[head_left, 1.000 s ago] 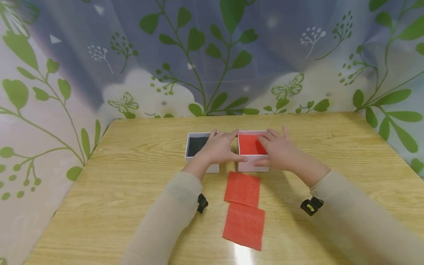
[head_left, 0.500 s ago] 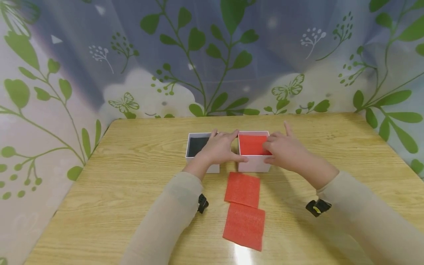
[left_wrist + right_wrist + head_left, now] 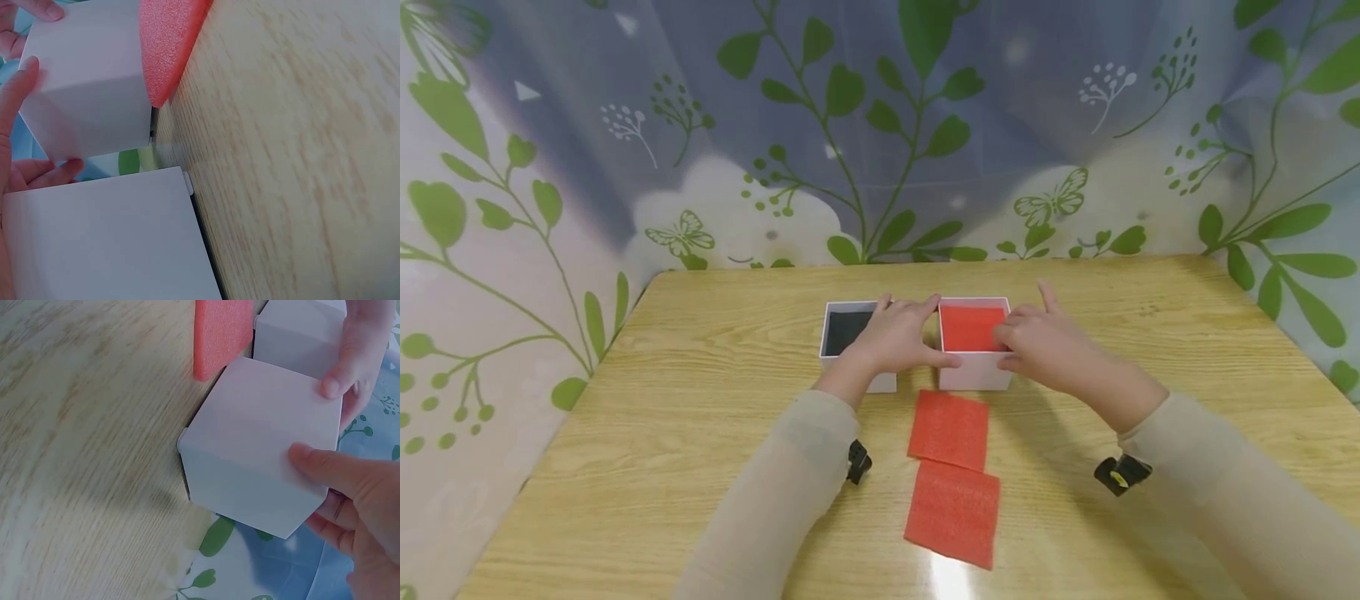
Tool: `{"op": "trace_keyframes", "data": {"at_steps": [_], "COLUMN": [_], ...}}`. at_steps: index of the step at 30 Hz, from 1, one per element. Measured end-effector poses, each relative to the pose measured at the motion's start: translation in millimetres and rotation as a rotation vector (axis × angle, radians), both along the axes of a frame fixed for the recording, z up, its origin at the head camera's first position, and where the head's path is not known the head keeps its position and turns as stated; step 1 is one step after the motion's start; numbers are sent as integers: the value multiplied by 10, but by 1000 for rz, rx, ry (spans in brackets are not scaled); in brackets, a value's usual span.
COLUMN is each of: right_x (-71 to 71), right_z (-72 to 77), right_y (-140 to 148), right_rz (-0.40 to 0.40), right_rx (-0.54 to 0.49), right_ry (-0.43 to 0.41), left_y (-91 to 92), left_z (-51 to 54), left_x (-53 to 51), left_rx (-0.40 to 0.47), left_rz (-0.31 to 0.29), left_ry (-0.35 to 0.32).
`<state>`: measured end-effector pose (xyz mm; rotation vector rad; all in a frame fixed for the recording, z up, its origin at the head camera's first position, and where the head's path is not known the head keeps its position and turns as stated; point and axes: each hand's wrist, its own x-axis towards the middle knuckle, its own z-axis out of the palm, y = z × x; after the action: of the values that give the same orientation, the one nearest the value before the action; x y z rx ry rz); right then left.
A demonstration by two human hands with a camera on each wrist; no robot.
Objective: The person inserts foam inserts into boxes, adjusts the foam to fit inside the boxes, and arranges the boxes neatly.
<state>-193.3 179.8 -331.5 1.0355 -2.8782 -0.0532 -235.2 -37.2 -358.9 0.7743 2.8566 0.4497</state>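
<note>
A white box with red sheet material inside stands between both hands. My left hand grips its left side, thumb on the front face and a fingertip at the back left corner. My right hand holds the right side; the right wrist view shows its thumb on the front face and other fingers curled at the side wall. Some right fingertips are hidden at the rim. Left of it, partly behind my left hand, is a second white box with black sheet material inside.
Two red felt-like squares lie on the wooden table in front of the red-filled box, one nearer me and slightly overlapping. Behind the table's far edge hangs a leaf-patterned curtain.
My right hand has drawn back rightward from over the red material to the box's right wall, its fingers coming closer together. The left hand and both boxes stay nearly in place.
</note>
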Motion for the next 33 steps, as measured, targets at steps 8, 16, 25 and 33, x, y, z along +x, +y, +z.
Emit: {"op": "trace_keyframes", "data": {"at_steps": [8,16,25,33], "right_x": [-4,4,9,23], "right_z": [-21,-26,-37,-150], "right_y": [0,-5,-11,-54], "right_rz": [13,10,47,160], "right_rx": [-19,-70,-165,-264], "right_ry": [-18,-63,-88,-86], "left_y": [-3,0,1,-6], "left_z": [10,15,17,0], "left_x": [12,8,3,8], "left_rx": [-3,-18,-15,1], "left_rz": [-5,1,-4,-4], "left_ry": [2,5,15,6]}}
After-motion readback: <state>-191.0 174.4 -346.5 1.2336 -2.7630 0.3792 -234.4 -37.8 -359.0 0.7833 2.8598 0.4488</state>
